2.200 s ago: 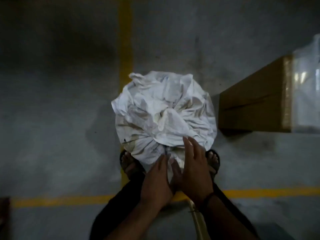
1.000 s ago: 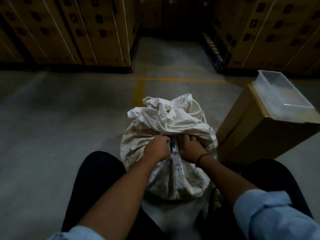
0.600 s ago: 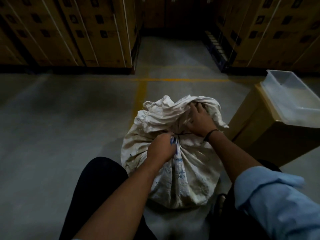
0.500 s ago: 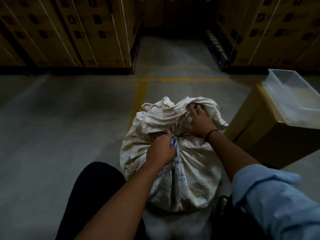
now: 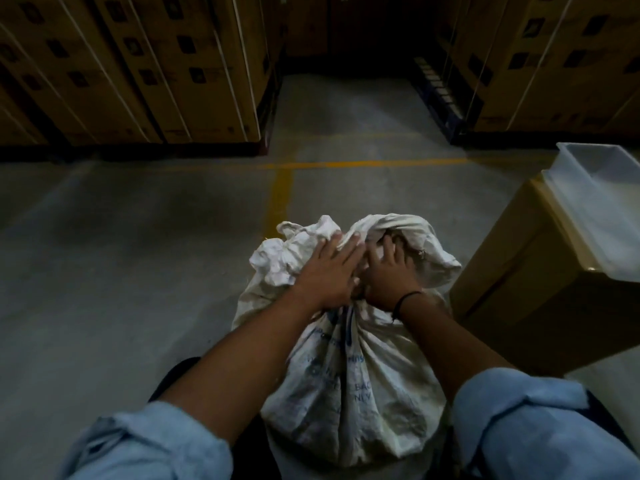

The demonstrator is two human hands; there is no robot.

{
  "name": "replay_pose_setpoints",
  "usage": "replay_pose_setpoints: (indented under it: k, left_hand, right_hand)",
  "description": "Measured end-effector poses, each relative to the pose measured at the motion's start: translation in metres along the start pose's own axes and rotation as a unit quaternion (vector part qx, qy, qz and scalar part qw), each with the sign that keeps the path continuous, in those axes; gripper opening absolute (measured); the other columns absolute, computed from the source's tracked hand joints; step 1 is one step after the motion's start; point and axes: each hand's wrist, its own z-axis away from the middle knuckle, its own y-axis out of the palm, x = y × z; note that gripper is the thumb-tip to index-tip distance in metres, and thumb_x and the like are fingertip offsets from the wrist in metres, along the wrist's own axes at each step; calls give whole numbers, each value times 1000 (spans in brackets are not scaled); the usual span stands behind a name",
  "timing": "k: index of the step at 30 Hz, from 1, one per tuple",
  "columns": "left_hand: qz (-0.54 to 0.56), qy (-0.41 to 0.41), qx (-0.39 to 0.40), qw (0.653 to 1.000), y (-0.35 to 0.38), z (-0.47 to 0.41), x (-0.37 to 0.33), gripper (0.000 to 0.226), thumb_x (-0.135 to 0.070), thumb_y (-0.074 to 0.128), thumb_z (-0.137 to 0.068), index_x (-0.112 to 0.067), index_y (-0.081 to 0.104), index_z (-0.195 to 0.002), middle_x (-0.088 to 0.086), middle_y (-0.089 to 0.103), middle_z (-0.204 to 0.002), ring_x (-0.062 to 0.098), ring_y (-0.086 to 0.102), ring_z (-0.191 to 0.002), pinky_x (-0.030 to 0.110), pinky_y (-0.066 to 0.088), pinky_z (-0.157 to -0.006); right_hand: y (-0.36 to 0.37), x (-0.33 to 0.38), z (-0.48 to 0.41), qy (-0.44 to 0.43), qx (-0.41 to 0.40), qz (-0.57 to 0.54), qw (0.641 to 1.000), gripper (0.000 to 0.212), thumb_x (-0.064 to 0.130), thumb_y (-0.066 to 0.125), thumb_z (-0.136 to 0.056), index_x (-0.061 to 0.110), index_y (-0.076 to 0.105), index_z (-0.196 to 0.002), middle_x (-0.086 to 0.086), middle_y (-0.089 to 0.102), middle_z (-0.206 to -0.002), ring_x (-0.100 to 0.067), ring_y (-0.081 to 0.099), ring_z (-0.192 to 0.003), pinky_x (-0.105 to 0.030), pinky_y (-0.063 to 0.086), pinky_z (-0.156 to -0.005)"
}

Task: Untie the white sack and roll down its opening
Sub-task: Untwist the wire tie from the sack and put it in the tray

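The white sack stands upright on the concrete floor between my knees, with faded blue print on its near side. Its neck is gathered just below my wrists, and crumpled loose fabric spreads above. My left hand lies flat on top of that fabric, fingers stretched forward and apart. My right hand is beside it, fingers curled into a fold of the sack's mouth; a dark band circles its wrist. Whether a tie still binds the neck is hidden by my hands.
A brown cardboard box stands close on the right, with a clear plastic tray on top. Stacked strapped cartons line the far left and far right. Yellow lines mark the floor ahead.
My left hand has left the sack's neck and moved up onto the loose fabric, opening flat. My right hand has stayed in the top folds, digging a little deeper.
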Motion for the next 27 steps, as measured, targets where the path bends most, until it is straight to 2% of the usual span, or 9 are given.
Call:
replay_pose_setpoints:
  k: [3, 7, 10, 13, 16, 18, 20, 24, 27]
  left_hand:
    - [21, -70, 54, 996, 16, -17, 34, 67, -51, 20, -104, -24, -2, -161, -2, -9, -169, 29, -5, -155, 52, 0, -124]
    - [90, -158, 93, 979, 30, -27, 52, 64, -54, 15, -105, -26, 1, -161, -6, -4, -169, 24, 0, -156, 53, 1, -122]
    - [131, -179, 108, 969, 32, -32, 52, 64, -56, 13, -104, -28, 3, -161, -8, -4, -169, 21, -2, -155, 53, -3, -122]
    - [158, -195, 107, 962, 34, -35, 54, 64, -56, 15, -104, -29, 4, -161, -9, -4, -169, 19, -3, -155, 52, -5, -122]
    - [187, -198, 114, 956, 27, -33, 54, 63, -51, 25, -105, -29, 7, -161, -6, 2, -169, 22, 1, -155, 53, -3, -123]
    - [195, -220, 132, 947, 13, -33, 59, 60, -41, 38, -103, -26, 21, -159, 5, 20, -166, 28, 16, -153, 53, 7, -123]
    - [182, -282, 95, 937, -14, -28, 68, 48, -37, 46, -99, -18, 51, -143, 15, 50, -149, 33, 46, -138, 45, 34, -112]
    - [95, -465, -69, 878, -80, 10, 79, 36, -33, 59, -91, -12, 68, -119, 15, 66, -125, 37, 64, -115, 41, 52, -89]
    - [102, -377, -172, 904, -101, 21, 58, 25, -19, 56, -85, -15, 75, -102, 11, 74, -104, 35, 71, -97, 39, 56, -81]
  right_hand:
    - [13, 11, 6, -11, -51, 15, 999, 87, 36, 54, -86, 17, 5, -154, -21, -2, -161, -45, 3, -147, -60, 11, -117]
    - [34, 21, 12, -33, -147, 13, 989, 88, 34, 53, -80, 13, 11, -155, -24, 4, -161, -43, 1, -149, -59, 8, -119]
    - [35, 31, 20, 70, -203, -96, 972, 91, 42, 52, -84, 19, 0, -155, -16, -6, -162, -41, -8, -148, -58, 4, -118]
    - [25, 31, 7, 232, -200, -328, 893, 101, 56, 59, -84, 21, -7, -153, -21, -7, -161, -43, 1, -147, -54, 18, -116]
    - [10, 27, -22, 176, -178, -561, 789, 89, 50, 66, -77, 17, 21, -147, -18, 32, -151, -36, 33, -138, -51, 30, -116]
    - [3, 41, -38, 84, -158, -546, 819, 62, 46, 59, -79, 21, 39, -132, -13, 49, -135, -26, 51, -122, -49, 42, -106]
    - [12, 68, -58, -4, -115, -476, 872, 63, 52, 50, -84, 22, 40, -139, -10, 50, -138, -24, 49, -125, -46, 42, -105]
    - [41, 120, -62, -112, -56, -194, 973, 85, 66, 19, -83, 17, 23, -152, -15, 27, -157, -39, 18, -146, -56, 23, -114]
    - [64, 138, -28, -193, 7, 6, 981, 92, 67, 9, -78, 17, 13, -155, -16, 8, -163, -43, -5, -148, -62, 0, -116]
